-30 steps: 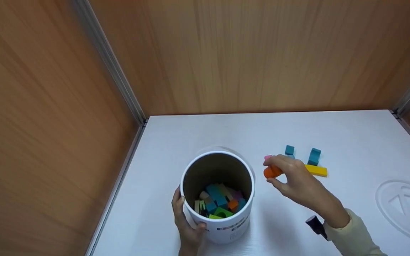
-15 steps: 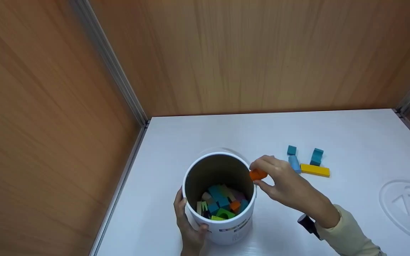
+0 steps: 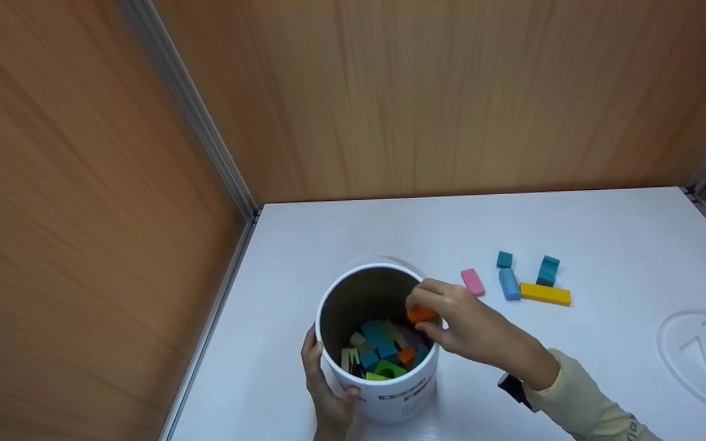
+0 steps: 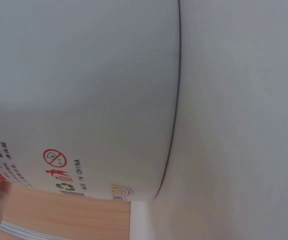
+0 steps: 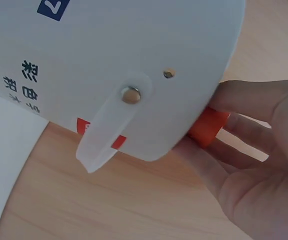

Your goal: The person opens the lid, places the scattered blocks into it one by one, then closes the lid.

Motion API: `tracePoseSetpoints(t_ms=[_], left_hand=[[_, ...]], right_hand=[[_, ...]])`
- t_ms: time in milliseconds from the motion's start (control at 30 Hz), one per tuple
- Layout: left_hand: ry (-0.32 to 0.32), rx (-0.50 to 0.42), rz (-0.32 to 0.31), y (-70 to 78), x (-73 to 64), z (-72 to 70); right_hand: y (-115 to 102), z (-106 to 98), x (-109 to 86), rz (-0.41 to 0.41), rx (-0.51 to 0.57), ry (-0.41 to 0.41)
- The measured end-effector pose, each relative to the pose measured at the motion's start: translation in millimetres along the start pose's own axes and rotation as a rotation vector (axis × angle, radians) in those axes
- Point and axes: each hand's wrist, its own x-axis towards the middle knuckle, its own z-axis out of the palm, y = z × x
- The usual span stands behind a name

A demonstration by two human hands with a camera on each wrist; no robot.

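Note:
A white bucket [image 3: 383,401] stands on the table with its mouth up, several coloured toy blocks [image 3: 377,337] lying in its bottom. My left hand [image 3: 328,392] holds it by the near left side, the thumb in front and the fingers curled round the wall. In the left wrist view the bucket's printed side [image 4: 83,125] fills much of the picture. My right hand [image 3: 460,315] pinches an orange block [image 3: 420,313] between thumb and fingers, just inside the right part of the rim. In the right wrist view the orange block [image 5: 209,125] is partly hidden behind the bucket wall.
To the right of the bucket lie a pink block [image 3: 472,282], a blue block [image 3: 509,284], a yellow bar [image 3: 545,294], a small teal cube [image 3: 504,259] and a teal curved block [image 3: 548,271]. Wood-grain panels [image 3: 451,98] rise behind and to the left.
My right hand has moved left with the orange block, from above the table to over the bucket's mouth. The pink block is now uncovered. My left hand keeps its hold on the bucket.

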Motion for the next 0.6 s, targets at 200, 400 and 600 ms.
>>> tracePoseSetpoints(t_ms=[200,400,600], left_hand=[[0.006,0.010,0.020,0.2,-1.1,0.7],[0.006,0.009,0.030,0.3,0.7,1.3],[-0.001,0.001,0.000,1.4,-0.3,0.0]], right_hand=[[4,7,3.4,-0.012,0.010,-0.014],[5,11,6.5,0.002,-0.012,-0.081],[5,18,14.5,0.040,0.004,-0.150]])
